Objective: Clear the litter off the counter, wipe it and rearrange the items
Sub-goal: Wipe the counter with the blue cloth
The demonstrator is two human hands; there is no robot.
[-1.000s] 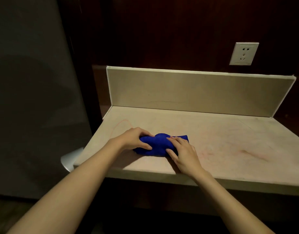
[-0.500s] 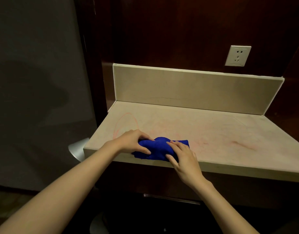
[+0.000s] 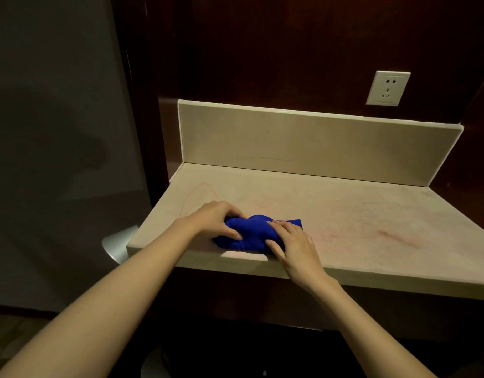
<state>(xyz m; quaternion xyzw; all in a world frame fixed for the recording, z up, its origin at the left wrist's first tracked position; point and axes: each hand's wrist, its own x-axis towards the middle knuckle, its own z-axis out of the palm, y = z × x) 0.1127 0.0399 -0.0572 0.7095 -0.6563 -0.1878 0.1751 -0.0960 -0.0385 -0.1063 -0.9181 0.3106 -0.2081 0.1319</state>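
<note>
Head view: a bunched, bright blue cloth [image 3: 253, 236] lies near the front edge of the beige stone surface [image 3: 344, 214], which carries faint pinkish-red smears. The left hand [image 3: 216, 219] has its fingers [image 3: 231, 233] clamped on the cloth's left end; the right hand [image 3: 295, 244] presses its right end, apparently gripping.

Soft blue cloth [image 3: 251, 236], matt beige stone counter [image 3: 344, 219] with pink smears, glossy dark wood wall [image 3: 262, 50]
</note>
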